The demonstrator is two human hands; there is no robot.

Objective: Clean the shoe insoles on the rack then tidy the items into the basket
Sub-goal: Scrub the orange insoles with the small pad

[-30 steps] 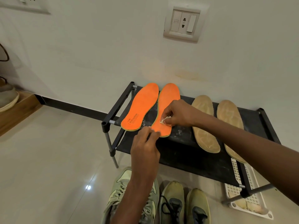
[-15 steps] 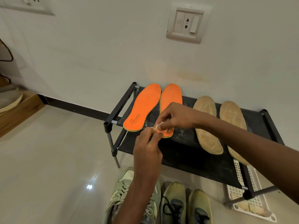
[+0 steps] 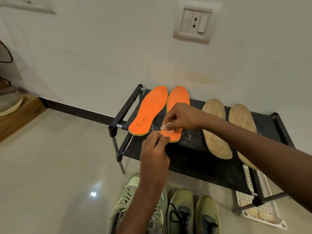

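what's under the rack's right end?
A white slatted basket on the floor under the rack, with tan items inside, possibly insoles; the shelf hides the rest.

A second ago the right hand (image 3: 181, 118) pressed the small white wad (image 3: 165, 127) down on the heel of the second orange insole (image 3: 177, 105). It has since lifted slightly, pinching the wad just above the heel, while the left hand (image 3: 154, 150) has closed in until their fingertips nearly meet.
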